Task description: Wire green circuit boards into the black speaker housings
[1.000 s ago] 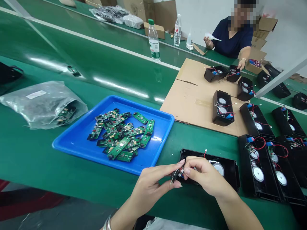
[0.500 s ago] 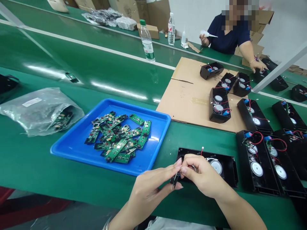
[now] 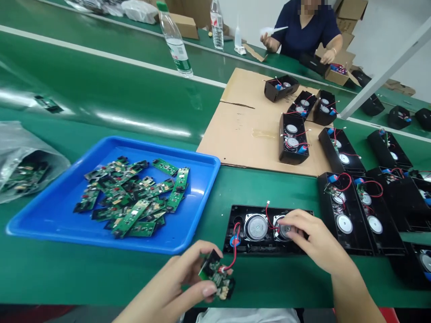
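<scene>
My left hand (image 3: 183,285) grips a small green circuit board (image 3: 218,280) between thumb and fingers, over the front of the bench. A red wire (image 3: 235,255) runs from the board to a blue-wrapped part (image 3: 235,241) inside a black speaker box (image 3: 269,252). That box lies with its inside facing up and holds two round speakers, the left one (image 3: 256,227) in full view. My right hand (image 3: 311,237) is over the right speaker (image 3: 283,231), its thumb and fingertips pinched together there. Whatever lies between those fingertips is hidden. A thin wire with a white plug (image 3: 268,202) sticks up between the speakers.
A blue tray (image 3: 202,202) of circuit boards stands left, beside a plastic bag (image 3: 37,148) of boards. Several black speaker boxes (image 3: 345,224) stand right and on a cardboard sheet (image 3: 232,134). A water bottle (image 3: 177,49) stands behind. Across the bench, a person (image 3: 303,31) handles a box.
My hands have come apart: the left brought the board toward me, the right moved over the right speaker. The wire from board to box now shows. The view has shifted.
</scene>
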`<state>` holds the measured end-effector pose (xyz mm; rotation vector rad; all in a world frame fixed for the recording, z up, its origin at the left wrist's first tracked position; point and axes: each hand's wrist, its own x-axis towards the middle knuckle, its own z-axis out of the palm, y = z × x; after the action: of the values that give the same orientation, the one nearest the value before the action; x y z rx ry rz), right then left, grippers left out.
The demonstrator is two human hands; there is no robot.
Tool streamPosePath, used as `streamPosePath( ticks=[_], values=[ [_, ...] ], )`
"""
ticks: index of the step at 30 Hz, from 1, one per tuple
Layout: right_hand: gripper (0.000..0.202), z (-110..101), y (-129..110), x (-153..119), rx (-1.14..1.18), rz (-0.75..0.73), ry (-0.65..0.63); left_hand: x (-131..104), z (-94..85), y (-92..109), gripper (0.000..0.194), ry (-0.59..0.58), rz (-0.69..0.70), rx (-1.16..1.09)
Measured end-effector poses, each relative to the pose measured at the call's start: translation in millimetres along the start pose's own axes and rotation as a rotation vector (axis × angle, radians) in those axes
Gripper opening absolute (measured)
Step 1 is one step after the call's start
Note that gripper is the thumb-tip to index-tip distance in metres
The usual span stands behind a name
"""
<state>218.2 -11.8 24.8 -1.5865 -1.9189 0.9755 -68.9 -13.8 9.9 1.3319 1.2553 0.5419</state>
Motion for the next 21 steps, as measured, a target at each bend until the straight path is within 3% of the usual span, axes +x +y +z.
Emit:
streamPosePath(
  ticks=[3, 5, 11, 17, 21],
  values=[
    [0.021, 16, 3, -1, 0.003, -0.137, 0.029, 5, 24.9, -4, 0.032, -0.186, -0.104, -0.15],
    [0.023, 25, 5, 0, -0.021, -0.245, 0.093, 11, 39.8, -3, 0.035, -0.202, -0.124, -0.199],
    [0.022, 40, 11, -1, -0.075, -0.264, 0.137, 25, 64.4, 17, 0.025, -0.064, -0.033, -0.097],
    [0.023, 43, 9, -2, -0.088, -0.25, 0.112, 24, 69.9, 21, 0.02, 0.089, 0.022, 0.081],
    [0.022, 44, 6, 0, -0.092, -0.25, 0.102, 27, 71.1, 20, 0.016, 0.094, 0.102, 0.106]
  ],
)
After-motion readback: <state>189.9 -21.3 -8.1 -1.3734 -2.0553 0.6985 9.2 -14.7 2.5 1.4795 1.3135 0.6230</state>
